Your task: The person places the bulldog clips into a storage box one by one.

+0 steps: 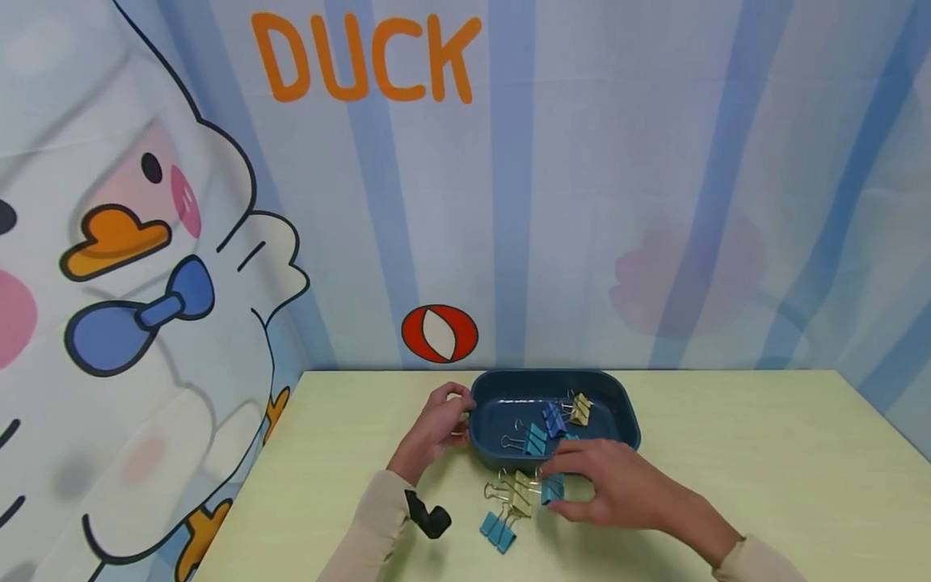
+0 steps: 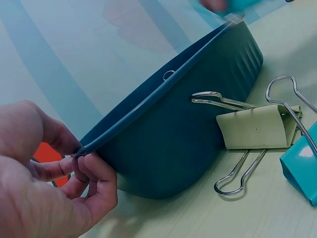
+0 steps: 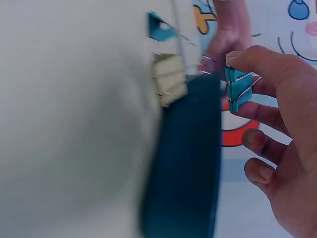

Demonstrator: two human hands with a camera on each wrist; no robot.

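Observation:
My left hand (image 1: pixel 439 422) grips the left rim of a dark blue plastic tray (image 2: pixel 163 148), thumb and fingers pinching its edge. Just in front of the tray, my right hand (image 1: pixel 621 485) pinches a teal binder clip (image 3: pixel 239 89) between thumb and fingers, level with the tray's rim in the right wrist view. Inside the tray lie a blue binder clip (image 1: pixel 554 419), a yellow binder clip (image 1: pixel 579 409) and a teal one (image 1: pixel 534 440); another teal piece is partly hidden by my right hand. On the table before the tray are a pale yellow clip (image 2: pixel 257 128) and a teal clip (image 1: pixel 498 533).
The pale wooden table (image 1: pixel 742 469) ends at a cloth backdrop (image 1: pixel 582 202) with a printed duck and letters. A black wrist-camera mount (image 1: pixel 429 516) sits on my left sleeve, close to the clips on the table.

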